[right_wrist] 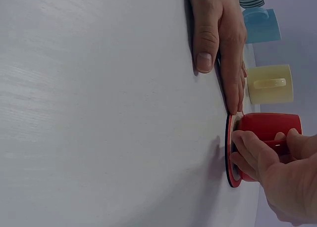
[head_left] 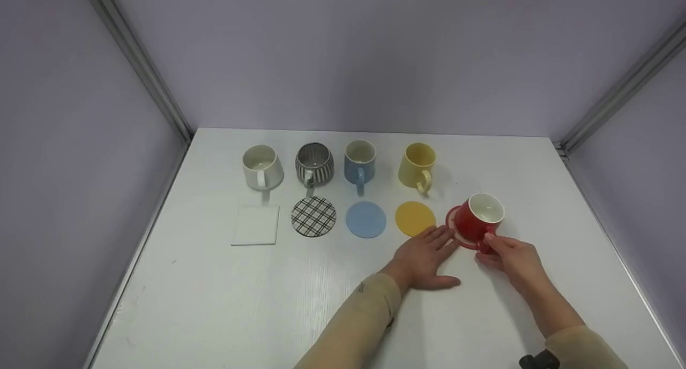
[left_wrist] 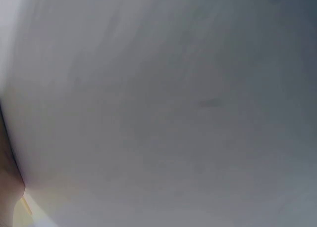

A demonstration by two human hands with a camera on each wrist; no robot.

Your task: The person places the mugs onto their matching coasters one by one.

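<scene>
A red mug (head_left: 470, 223) with a white inside stands over a round red-rimmed coaster (head_left: 451, 218) on the right side of the table. My right hand (head_left: 513, 257) pinches the mug's handle between thumb and fingers. Palm down on the table lies my left hand (head_left: 423, 259), its fingers straight and its thumb spread. In the right wrist view, the left fingertips (right_wrist: 234, 108) are right at the coaster's edge (right_wrist: 229, 150), beside the mug. The left wrist view shows mostly blurred tabletop (left_wrist: 163, 113).
Behind stand a white mug (head_left: 270, 171), a striped mug (head_left: 321, 172), a blue mug (head_left: 353, 171) and a yellow mug (head_left: 410, 172). Before them lie a white square coaster (head_left: 255, 226), a checked one (head_left: 314, 217), a blue one (head_left: 366, 219) and a yellow one (head_left: 415, 218).
</scene>
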